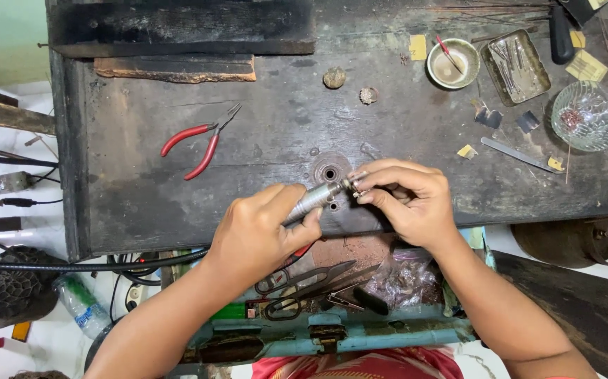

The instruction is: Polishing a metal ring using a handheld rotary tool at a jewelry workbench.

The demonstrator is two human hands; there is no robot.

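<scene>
Left hand (258, 235) grips the metal handpiece (314, 198); right hand (405, 200) pinches its tip (351, 186) — best braced near the worktop's (128, 140) front edge.

The counter (142, 140) is dark, almost black, with grey scratches. The pliers (198, 144) have bright red handles. The tool (314, 200) in the hands is shiny silver. The little bowl (452, 64) is cream with a red stick in it. The glass dish (588, 116) is clear with a pattern of lines — small pink bits sit inside. Paper scraps (417, 47) are yellow. The scissors (304, 284) are black, and the drawer edge (332, 330) is blue-green. The cloth (360, 365) at the bottom is red with a pattern.
</scene>
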